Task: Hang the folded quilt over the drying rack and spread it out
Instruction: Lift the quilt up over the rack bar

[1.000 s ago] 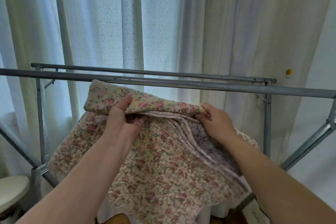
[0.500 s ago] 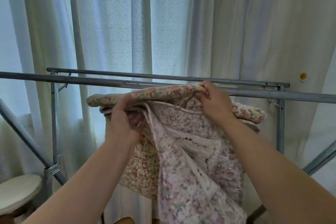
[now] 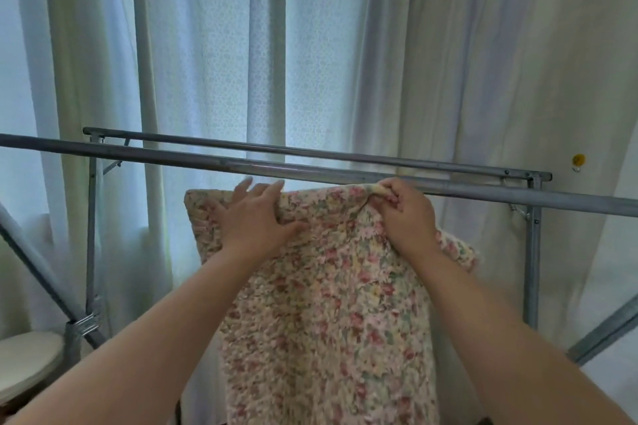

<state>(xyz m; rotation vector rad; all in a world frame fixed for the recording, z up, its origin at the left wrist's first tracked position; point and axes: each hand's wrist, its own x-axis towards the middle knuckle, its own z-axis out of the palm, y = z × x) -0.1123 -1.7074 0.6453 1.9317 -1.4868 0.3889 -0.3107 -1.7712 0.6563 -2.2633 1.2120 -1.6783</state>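
The floral quilt [image 3: 331,304], cream with pink roses, hangs down in front of me, its top edge held just below the near rail of the grey metal drying rack [image 3: 165,157]. My right hand [image 3: 405,214] pinches the quilt's top edge right at the near rail. My left hand [image 3: 257,216] lies on the quilt's upper left part, thumb pressing the fabric, fingers stretched upward toward the rail. A second rail [image 3: 310,152] runs parallel a little farther back. The quilt's lower part is cut off by the frame's bottom edge.
Pale curtains [image 3: 214,62] hang close behind the rack. Slanted rack legs [image 3: 38,269] stand at the left and lower right, and an upright post [image 3: 533,252] at the right. A round white stool [image 3: 27,366] sits at the lower left.
The quilt has been turned so its floral face is toward me and lifted up to the near rail. My left hand went from gripping the folds to lying flat with fingers stretched.
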